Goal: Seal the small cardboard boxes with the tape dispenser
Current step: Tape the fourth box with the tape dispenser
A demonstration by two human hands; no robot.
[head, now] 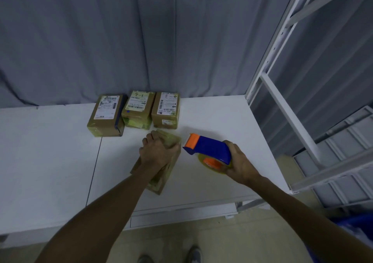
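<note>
Right now the person stands at the white bench [50, 161] with both arms stretched out over it. The left hand [159, 151] lies on top of a small cardboard box [159, 180], fingers curled over its far end and thumb on its right side, holding it down. This box lies slantwise near the middle of the bench. Just to its right, the right hand [240, 163] grips a blue and orange tape dispenser [210, 149], fingers wrapped round its near end. The orange nose points left and sits just beside the box's far right corner; I cannot tell whether it touches. A yellowish roll of tape shows under the blue body. Farther back, three more boxes [138, 109] stand side by side in a row, labels up, close to a grey curtain [141, 40]. A white metal rack [282, 93] rises at the right end of the bench.
</note>
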